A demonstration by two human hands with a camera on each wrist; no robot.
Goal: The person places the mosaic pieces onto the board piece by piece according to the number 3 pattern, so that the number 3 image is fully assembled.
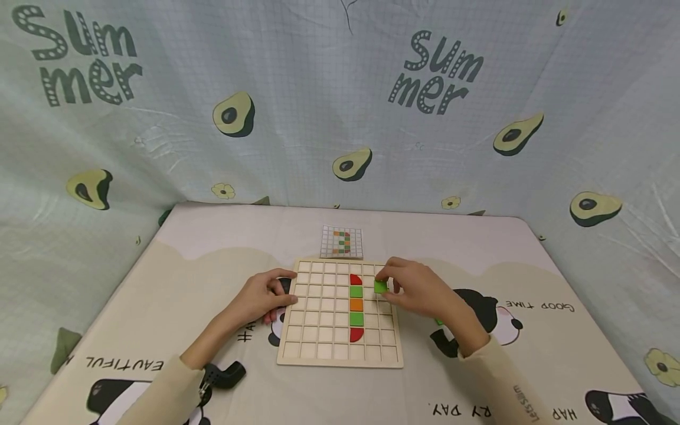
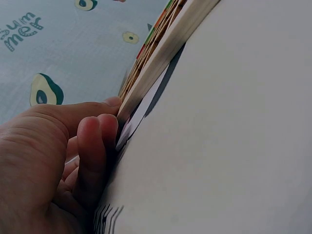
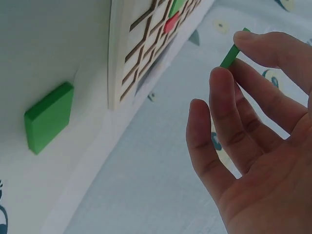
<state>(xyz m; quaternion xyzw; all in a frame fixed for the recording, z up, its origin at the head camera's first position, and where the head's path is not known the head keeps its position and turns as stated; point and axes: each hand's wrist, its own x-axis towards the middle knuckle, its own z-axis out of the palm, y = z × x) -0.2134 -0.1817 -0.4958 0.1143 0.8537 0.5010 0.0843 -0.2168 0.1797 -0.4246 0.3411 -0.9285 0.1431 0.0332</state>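
Note:
My right hand (image 1: 417, 287) pinches a green square tile (image 3: 236, 48) between thumb and fingertips, over the upper right cells of a wooden grid board (image 1: 319, 354). In the head view, one column of the board carries a red rounded tile (image 1: 356, 279) at the top, a green tile (image 1: 356, 291), an orange tile (image 1: 356, 304), a lower green tile (image 1: 356, 319) and another red rounded tile (image 1: 356, 334). The left hand (image 1: 260, 295) holds the board's left edge, thumb and index fingertip right at the rim and the other fingers curled below.
Behind the board stands a small pattern card (image 1: 342, 242) printed with a coloured grid. Another green square tile (image 3: 48, 117) lies on the tablecloth (image 1: 223, 260), mostly hidden under the right wrist in the head view. A printed curtain (image 1: 297, 71) hangs behind the table.

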